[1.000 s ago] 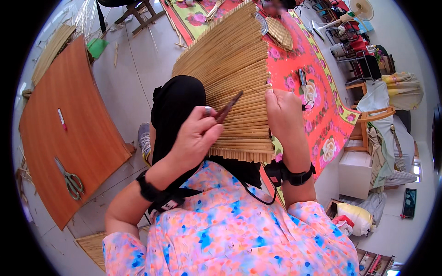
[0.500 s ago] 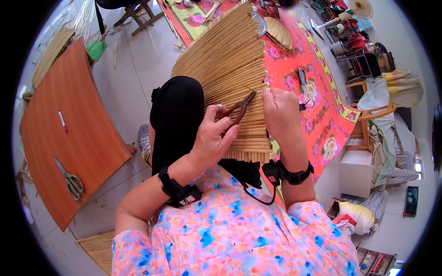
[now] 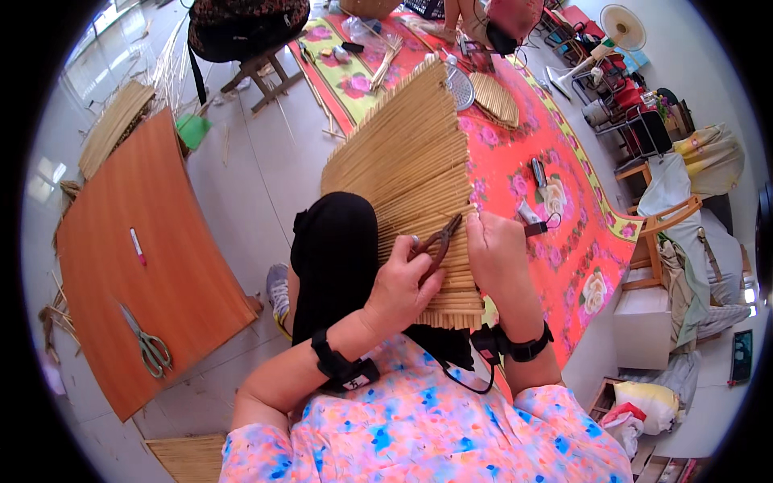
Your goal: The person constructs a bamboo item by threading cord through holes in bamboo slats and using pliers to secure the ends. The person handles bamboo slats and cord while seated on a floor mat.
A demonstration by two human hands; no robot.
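Across my lap lies a fan-shaped panel of straw-coloured stalks (image 3: pixel 411 153), its narrower end toward me. My left hand (image 3: pixel 400 282) is closed around the handles of rusty pliers (image 3: pixel 439 245), whose dark jaws point at the panel's right edge. At that edge my right hand (image 3: pixel 498 249) is closed with thumb and forefinger pinched together. Whatever is between those fingertips is too small or hidden to make out. My black-clad knee (image 3: pixel 334 249) is beside the panel's left side.
On the left is a brown board (image 3: pixel 185 282) with scissors (image 3: pixel 146 346) and a marker (image 3: pixel 138 245). A red floral mat (image 3: pixel 572 258) bears a dark-handled tool (image 3: pixel 539 173) and a smaller stalk panel (image 3: pixel 494 101). A backpack (image 3: pixel 241 32) and another person's legs (image 3: pixel 465 20) are beyond.
The view has shifted, so everything appears lower and further right, and another person's legs show at the top. The pliers stay in my left hand; my right hand remains at the panel's edge.
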